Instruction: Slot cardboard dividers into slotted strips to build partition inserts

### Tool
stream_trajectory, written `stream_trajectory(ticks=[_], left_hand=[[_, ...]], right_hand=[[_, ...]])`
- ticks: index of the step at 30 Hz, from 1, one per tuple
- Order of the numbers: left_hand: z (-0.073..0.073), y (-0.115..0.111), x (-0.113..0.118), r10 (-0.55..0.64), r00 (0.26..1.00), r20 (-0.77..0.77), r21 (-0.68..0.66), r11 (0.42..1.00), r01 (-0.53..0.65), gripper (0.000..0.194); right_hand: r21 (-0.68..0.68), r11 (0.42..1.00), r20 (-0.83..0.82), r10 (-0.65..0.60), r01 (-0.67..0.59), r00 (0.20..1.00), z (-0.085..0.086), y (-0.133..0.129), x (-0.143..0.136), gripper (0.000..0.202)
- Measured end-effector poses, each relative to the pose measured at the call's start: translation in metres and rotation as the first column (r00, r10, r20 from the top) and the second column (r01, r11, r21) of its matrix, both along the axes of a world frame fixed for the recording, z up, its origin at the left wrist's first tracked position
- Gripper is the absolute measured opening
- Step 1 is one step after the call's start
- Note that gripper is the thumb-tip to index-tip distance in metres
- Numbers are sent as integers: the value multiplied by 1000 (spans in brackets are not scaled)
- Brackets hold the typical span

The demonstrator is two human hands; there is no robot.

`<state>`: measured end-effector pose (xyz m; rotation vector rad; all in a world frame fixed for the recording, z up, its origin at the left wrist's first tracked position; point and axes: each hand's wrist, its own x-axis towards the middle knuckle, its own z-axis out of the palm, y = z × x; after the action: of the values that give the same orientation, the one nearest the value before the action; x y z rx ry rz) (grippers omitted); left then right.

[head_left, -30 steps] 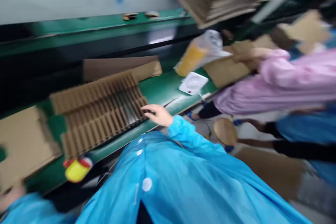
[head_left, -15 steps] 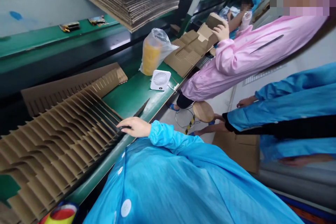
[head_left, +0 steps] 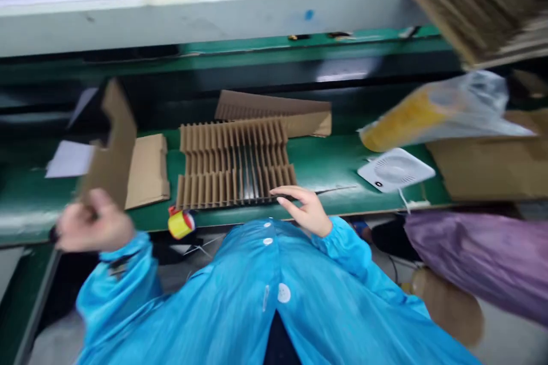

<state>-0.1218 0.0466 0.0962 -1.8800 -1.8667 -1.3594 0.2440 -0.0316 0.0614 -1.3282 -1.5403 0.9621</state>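
Observation:
My left hand (head_left: 96,222), blurred by motion, is closed at the lower edge of an upright, notched cardboard piece (head_left: 120,137). To its right, a flat cardboard piece (head_left: 148,171) lies on the green bench. A slotted cardboard divider (head_left: 233,162) with rows of upright fins stands in front of me. My right hand (head_left: 303,208) is at the divider's front right corner, thumb and forefinger close together around a thin dark strip (head_left: 336,189). The strip sticks out to the right behind the hand; its full shape is hidden.
Behind the divider lies another slotted cardboard strip (head_left: 274,108). A tape roll (head_left: 180,224) is at the bench's front edge. Right of it all are a white fan (head_left: 396,170), a bagged yellow roll (head_left: 406,120) and a pink-purple sleeve (head_left: 475,256). A cardboard stack (head_left: 471,5) overhangs the upper right.
My view has swung left from the co-workers to the bench in front of me. My left hand and the upright cardboard piece have come into view. My right hand stays at the divider's corner.

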Motion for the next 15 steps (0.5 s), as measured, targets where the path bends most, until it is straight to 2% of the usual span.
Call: stream_trajectory(ticks=[1,2,3,4,5,6,7,8,10,12,14,15], left_hand=[[-2,-14,13,5,996,-89,100,995,4,31],[-5,-26,31,-133,961,-244,124,978,167,26],[-9,-35,53,-351,861,-369,84,909,407,26],[-14,-41,78,-536,739,-409,46,796,603,27],[-19,-45,103,-663,624,-413,-19,691,722,28],[-24,-46,126,-743,539,-398,-75,612,788,29],[-30,-46,148,-794,479,-374,-113,552,826,30],[-35,-46,166,-824,450,-344,-127,516,847,30],[-44,-45,193,-853,428,-301,-106,475,873,28],[-51,-44,207,-876,385,-291,-57,418,907,30],[-56,-40,214,-895,329,-300,-34,355,934,33],[-60,-38,216,-899,315,-304,-54,346,937,31]], right_hand=[[-27,998,-97,54,-57,994,5,2,-6,26],[-48,991,-206,116,-128,972,9,3,-12,32],[-60,979,-314,169,-197,934,13,4,-18,42],[-65,966,-405,203,-250,892,15,4,-23,52],[-73,959,-465,211,-275,859,17,4,-27,60],[-92,959,-493,188,-266,850,17,3,-31,66],[-125,968,-494,130,-218,859,16,2,-33,67],[-164,976,-479,45,-140,877,14,1,-33,64],[-224,974,-426,-140,46,894,8,-2,-26,54],[-226,953,-366,-276,203,889,5,-4,-7,46],[-189,934,-279,-346,302,896,9,-8,22,44],[-165,925,-218,-373,343,902,14,-10,38,43]])
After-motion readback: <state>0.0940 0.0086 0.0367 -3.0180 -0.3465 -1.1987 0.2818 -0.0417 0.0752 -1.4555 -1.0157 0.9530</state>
